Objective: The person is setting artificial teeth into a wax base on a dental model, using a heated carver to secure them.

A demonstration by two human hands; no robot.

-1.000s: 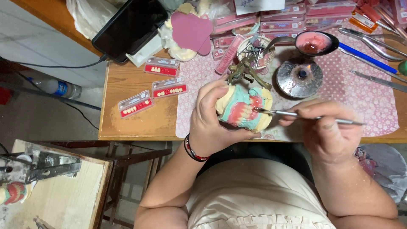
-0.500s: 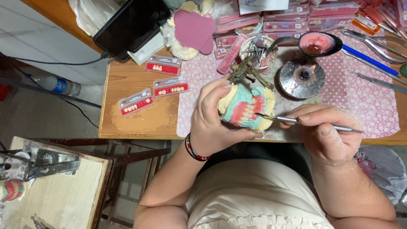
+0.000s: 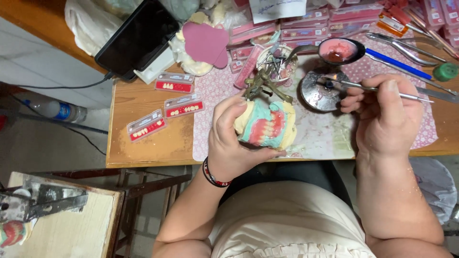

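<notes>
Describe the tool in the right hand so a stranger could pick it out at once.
On the wooden table, over the patterned pink mat, the right hand pinches a thin metal instrument. Its tip points left to a small flame above the round metal burner. Unlike the pliers and blue-handled tool lying farther back, it is slim, all silver and held off the table.

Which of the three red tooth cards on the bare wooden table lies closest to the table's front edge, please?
The lowest, leftmost red tooth card, tilted, lies closest to the front edge of the wooden table; the other two sit farther back.
</notes>
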